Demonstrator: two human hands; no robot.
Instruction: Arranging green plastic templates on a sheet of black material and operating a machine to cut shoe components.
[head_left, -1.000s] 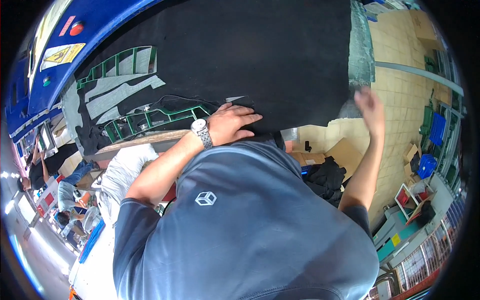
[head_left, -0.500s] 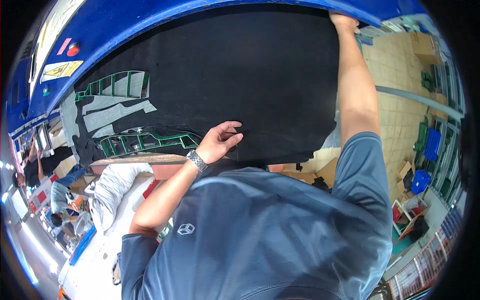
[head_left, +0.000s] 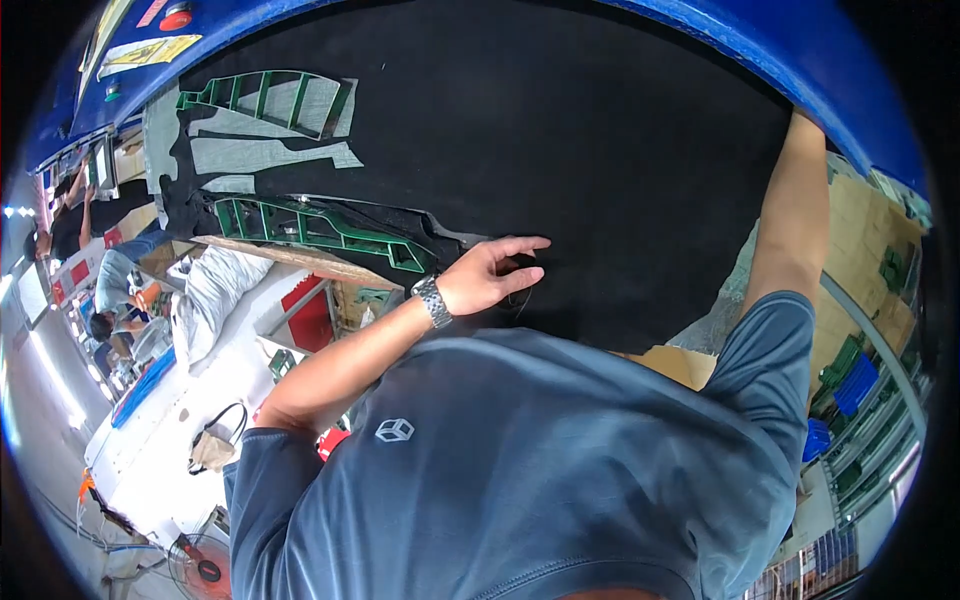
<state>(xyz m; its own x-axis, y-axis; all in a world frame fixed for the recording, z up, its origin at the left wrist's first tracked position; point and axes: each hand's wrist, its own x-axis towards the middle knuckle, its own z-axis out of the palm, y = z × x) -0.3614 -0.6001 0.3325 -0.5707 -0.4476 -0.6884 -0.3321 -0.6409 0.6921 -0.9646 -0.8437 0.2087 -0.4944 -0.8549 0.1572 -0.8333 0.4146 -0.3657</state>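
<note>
A broad black sheet [head_left: 600,150] of soft-looking material covers the work surface in front of me. My left hand [head_left: 492,276], with a metal watch at the wrist, is at the sheet's near edge; its thumb and forefinger are apart, with dark material behind the gap. Left of it lies a green-edged cutting die [head_left: 345,238], long and ribbed. A second green cutting die [head_left: 270,98] rests farther back, around a grey cut-out area. My right forearm [head_left: 795,205] reaches to the far right corner, where the blue machine beam [head_left: 835,105] hides the hand.
Grey board [head_left: 265,156] shows through cut-outs in the sheet. A red push button [head_left: 176,16] sits on the machine at far left. Beyond a white table [head_left: 165,440] at left, another person [head_left: 125,325] is bent over work. A metal rail [head_left: 875,340] runs at right.
My view has swung, shifting the dies rightward in the picture. The right hand has gone from view behind the blue beam. My left hand is slightly farther from the near die.
</note>
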